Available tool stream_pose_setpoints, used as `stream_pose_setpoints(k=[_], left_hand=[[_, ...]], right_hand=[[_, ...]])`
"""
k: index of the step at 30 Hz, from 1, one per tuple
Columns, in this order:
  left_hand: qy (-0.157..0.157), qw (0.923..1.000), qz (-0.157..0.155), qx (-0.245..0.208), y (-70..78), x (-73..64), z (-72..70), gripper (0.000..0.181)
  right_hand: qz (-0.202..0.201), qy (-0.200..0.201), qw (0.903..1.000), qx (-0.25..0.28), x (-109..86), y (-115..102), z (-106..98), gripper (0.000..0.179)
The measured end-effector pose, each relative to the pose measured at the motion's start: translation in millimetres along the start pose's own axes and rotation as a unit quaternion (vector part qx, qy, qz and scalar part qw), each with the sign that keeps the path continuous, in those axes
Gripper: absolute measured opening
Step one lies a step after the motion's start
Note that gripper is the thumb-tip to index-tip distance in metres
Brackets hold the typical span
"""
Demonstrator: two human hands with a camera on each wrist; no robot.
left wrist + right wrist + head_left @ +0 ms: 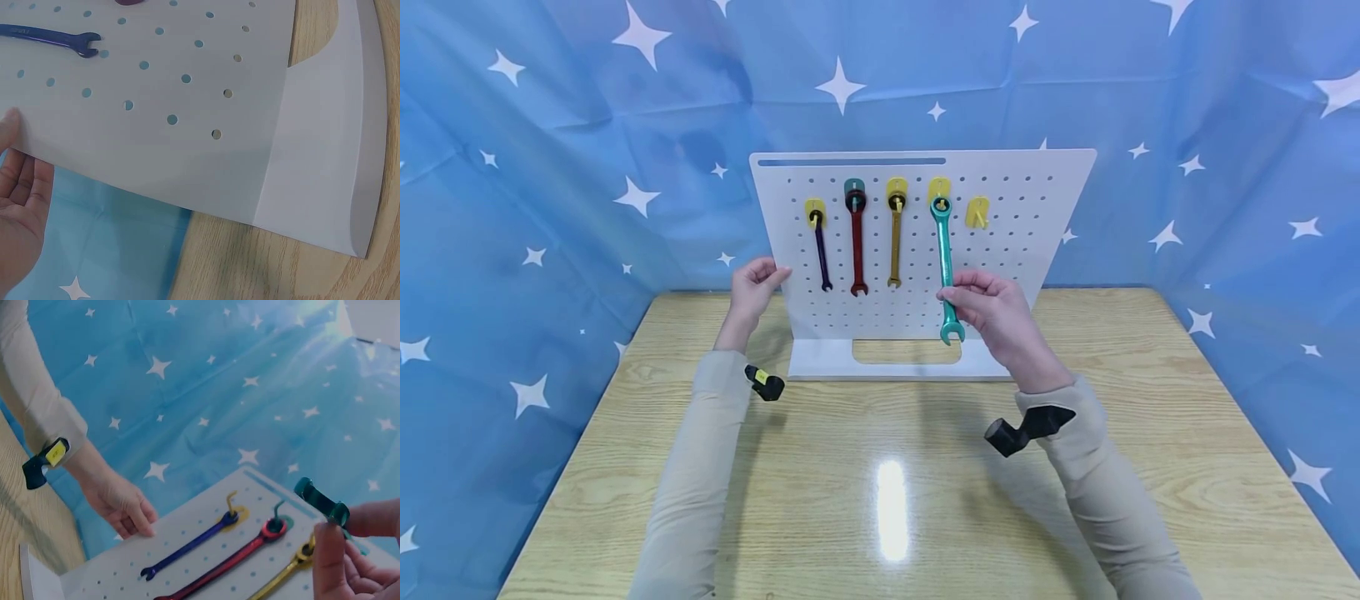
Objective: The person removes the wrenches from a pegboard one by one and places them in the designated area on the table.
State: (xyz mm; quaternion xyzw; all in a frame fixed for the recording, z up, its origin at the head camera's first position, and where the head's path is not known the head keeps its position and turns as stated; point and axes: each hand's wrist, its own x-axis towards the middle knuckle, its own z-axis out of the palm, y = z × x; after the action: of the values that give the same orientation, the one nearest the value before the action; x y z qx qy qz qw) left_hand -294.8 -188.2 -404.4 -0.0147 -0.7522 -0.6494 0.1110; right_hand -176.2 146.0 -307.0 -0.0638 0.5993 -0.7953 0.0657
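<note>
My right hand (996,312) pinches a green combination wrench (945,250) between thumb and fingers near its open end. Its ring end is up at a yellow hook (938,187), whose tip shows within the ring; whether the hook bears its weight I cannot tell. At the left edge of a white pegboard (1026,271), my left hand (754,287) grips the panel, thumb in front and fingers behind, as the left wrist view shows. Hanging by their ring ends are a dark blue wrench (822,254), a red wrench (857,250) and a gold wrench (896,246).
Right of the green wrench, a yellow hook (977,213) bears nothing. The pegboard's white base (820,360) stands on a wooden table (820,483). A blue star-patterned curtain (925,50) surrounds the table's back and sides.
</note>
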Motion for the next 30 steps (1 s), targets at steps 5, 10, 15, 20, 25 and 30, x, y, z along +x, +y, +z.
stream_pose_setpoints(k=[5,10,15,20,25,30], left_hand=[[0.0,1.0,0.005,0.0,-0.4,0.5,0.7,0.022],[-0.003,1.0,0.002,0.0,0.7,0.4,1.3,0.023],[0.001,1.0,-0.004,0.005,0.1,0.7,0.2,0.023],[0.005,0.9999,-0.002,0.011,0.3,-0.2,-0.3,0.023],[0.005,0.9999,-0.002,0.011,0.8,-0.8,0.4,0.023],[0.004,1.0,-0.004,0.007,2.1,-1.3,0.7,0.023]], right_hand=[[0.006,0.0,0.9998,0.017,-1.4,-7,2,0.012],[0.014,-0.001,0.9996,0.024,-6.6,-11,1,0.014],[0.013,-0.016,0.9996,0.017,-13.7,-13,-4,0.007],[0.014,-0.023,0.9996,0.002,-22.8,-11,-14,0.006],[0.023,-0.018,0.9995,-0.01,-33.7,-8,-24,0.011],[0.027,-0.011,0.9995,-0.012,-42.6,-3,-34,0.011]])
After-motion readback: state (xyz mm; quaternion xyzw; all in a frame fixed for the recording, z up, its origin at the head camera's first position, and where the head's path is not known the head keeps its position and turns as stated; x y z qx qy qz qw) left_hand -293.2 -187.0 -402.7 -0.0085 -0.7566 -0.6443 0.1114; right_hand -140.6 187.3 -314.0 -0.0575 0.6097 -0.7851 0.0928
